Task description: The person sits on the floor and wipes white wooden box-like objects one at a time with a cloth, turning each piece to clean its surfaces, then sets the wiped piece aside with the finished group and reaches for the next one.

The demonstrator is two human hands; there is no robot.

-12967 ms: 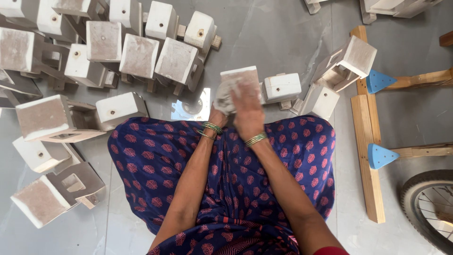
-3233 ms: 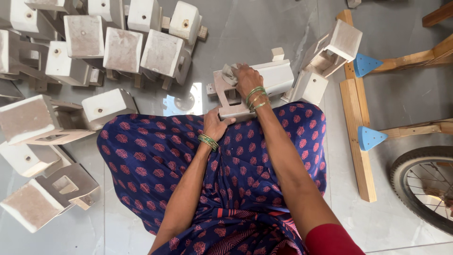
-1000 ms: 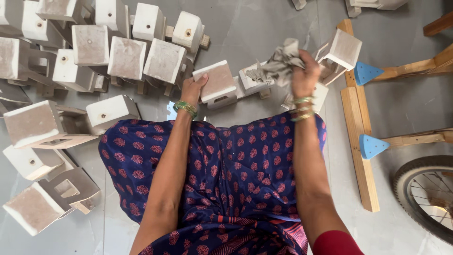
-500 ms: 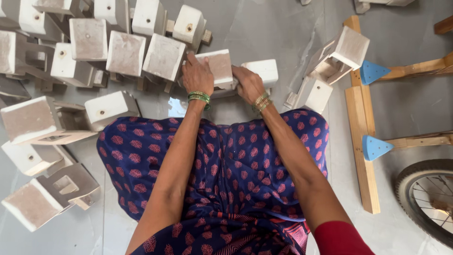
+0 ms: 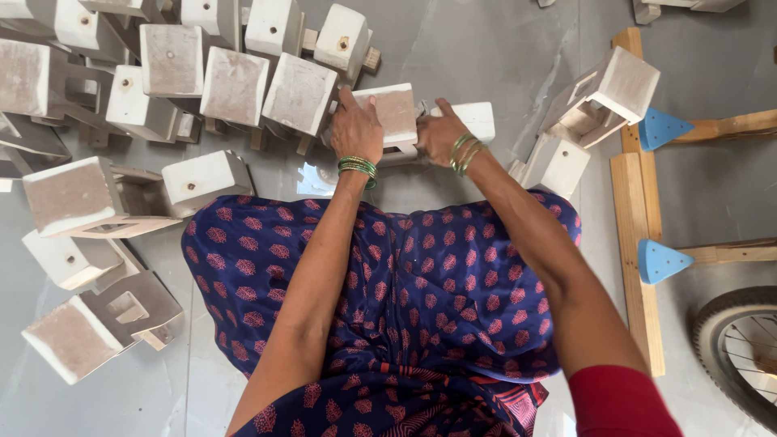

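Both arms stretch straight forward over the lap. The left hand lies palm down with fingers spread; the right hand, just beside it, curls its fingers closed. Green bangles circle both wrists.
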